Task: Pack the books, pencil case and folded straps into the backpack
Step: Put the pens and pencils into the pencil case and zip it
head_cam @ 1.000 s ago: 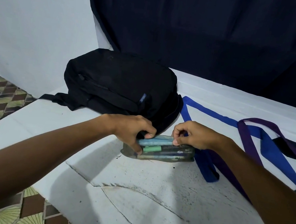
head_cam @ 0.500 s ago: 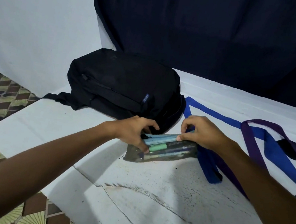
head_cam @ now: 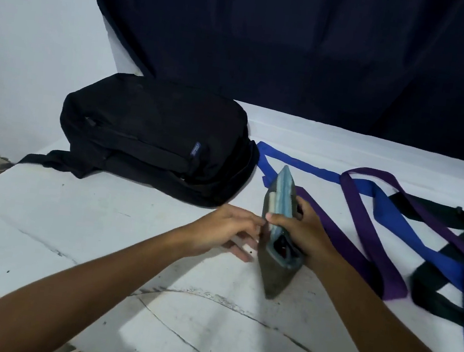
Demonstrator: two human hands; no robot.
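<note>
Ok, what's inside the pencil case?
The pencil case, gripped by the right hand, shows a blue item, a pale stick and something dark and red at its mouth; the rest is hidden.

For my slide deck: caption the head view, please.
Right hand grips grey-green pencil case beside closed black backpack; left hand open.

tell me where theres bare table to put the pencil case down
Free: the white table in front of the backpack, left of the left hand, and the near stretch toward the viewer. Crowded: right of the pencil case, where blue, purple and black straps cross.
</note>
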